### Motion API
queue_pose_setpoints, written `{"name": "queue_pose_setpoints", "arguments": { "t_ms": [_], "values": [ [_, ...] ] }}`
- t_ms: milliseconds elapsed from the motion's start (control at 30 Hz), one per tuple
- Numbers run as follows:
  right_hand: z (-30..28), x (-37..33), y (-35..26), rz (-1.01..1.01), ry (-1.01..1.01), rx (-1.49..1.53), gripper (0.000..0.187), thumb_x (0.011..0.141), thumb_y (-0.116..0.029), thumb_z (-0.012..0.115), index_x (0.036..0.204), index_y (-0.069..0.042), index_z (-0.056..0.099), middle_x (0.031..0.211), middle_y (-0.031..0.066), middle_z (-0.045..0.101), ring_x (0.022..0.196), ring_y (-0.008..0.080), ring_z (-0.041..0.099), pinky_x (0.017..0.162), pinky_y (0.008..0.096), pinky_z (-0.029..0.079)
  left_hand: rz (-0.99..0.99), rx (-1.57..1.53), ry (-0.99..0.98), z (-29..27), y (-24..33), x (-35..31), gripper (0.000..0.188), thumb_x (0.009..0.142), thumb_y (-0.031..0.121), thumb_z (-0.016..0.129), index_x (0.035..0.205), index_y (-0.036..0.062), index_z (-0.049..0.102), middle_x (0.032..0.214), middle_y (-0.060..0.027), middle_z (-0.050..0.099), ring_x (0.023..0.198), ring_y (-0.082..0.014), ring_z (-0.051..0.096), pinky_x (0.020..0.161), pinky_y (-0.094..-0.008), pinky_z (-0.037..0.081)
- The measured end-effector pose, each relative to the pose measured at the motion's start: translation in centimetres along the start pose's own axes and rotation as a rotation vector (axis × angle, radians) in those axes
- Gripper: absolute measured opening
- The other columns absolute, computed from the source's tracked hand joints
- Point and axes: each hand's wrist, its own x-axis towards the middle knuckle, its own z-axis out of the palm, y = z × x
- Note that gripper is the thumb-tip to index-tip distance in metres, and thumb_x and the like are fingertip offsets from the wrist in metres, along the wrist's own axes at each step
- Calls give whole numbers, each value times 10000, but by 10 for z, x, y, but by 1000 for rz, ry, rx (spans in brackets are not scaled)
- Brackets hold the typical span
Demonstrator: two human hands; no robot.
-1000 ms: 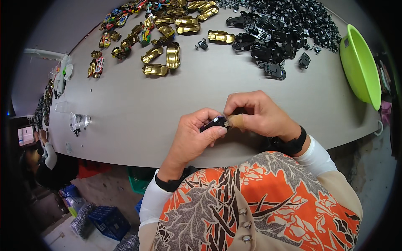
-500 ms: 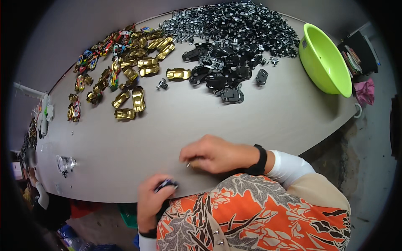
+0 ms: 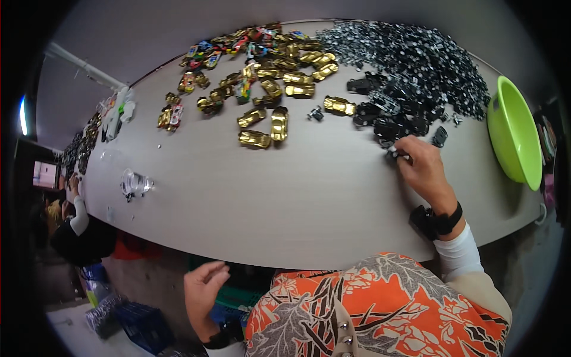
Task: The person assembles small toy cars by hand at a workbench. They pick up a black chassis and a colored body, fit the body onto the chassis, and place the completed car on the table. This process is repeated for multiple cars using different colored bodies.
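My right hand [image 3: 425, 166] reaches to the front edge of a heap of black toy car chassis [image 3: 407, 126]. Its thumb and fingers are pinched on a small dark chassis [image 3: 392, 153], partly covered by the fingertips. Close to me, my left hand [image 3: 205, 288] hangs just off the table's front edge. Nothing shows in it, and its fingers are slightly bent and apart. Gold toy car bodies [image 3: 279, 123] lie left of the chassis. A lone small wheeled part [image 3: 315, 113] sits between the two groups.
A mound of small metallic wheel parts [image 3: 416, 56] fills the back right, beside a lime green basin [image 3: 514, 131]. Multicoloured toy cars [image 3: 208, 58] lie at the back left. A clear plastic cup [image 3: 135, 183] rests at left. Another person's arm [image 3: 79, 214] appears far left; crates [image 3: 143, 324] stand below.
My right hand has moved away from me and right to the chassis heap. My left hand has moved off the table edge, and the dark toy car piece has left it. The view has shifted.
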Motion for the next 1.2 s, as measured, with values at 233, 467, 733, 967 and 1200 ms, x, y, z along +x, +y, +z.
{"name": "queue_pose_setpoints", "arguments": {
  "t_ms": [233,467,733,967,1200],
  "values": [
    [48,29,-92,-577,-342,527,198,632,52,547,808,-31,514,699,140,551,659,345,565,569,409,452,-91,-522,-598,102,85,84,462,857,79,575,1267,-36,395,981,-167,629,763,-206,653,669,-311,545],
    [69,54,-107,-435,-352,849,181,707,4,620,875,-2,552,786,111,576,645,251,578,557,316,452,105,-621,-782,107,62,100,540,796,23,619,1287,16,393,1102,-120,570,887,-208,628,715,-334,561],
    [133,110,-89,-472,66,94,194,657,21,618,826,-28,537,829,111,556,637,305,551,555,363,452,-47,-846,-475,86,51,113,303,815,31,516,1110,-4,455,1112,-211,549,894,-359,633,727,-441,572],
    [110,90,-85,-259,34,697,143,718,43,590,843,-19,557,729,41,576,648,174,567,543,307,449,-41,-891,-386,87,52,118,347,763,-20,485,1108,-12,444,1090,-216,564,928,-397,615,745,-487,556],
    [70,29,-80,546,-278,1730,203,752,0,669,927,-23,569,797,34,583,609,95,546,526,214,450,29,-939,-593,119,78,122,364,791,-2,537,1141,-19,439,1103,-171,552,968,-317,611,810,-451,537]
  ]
}}
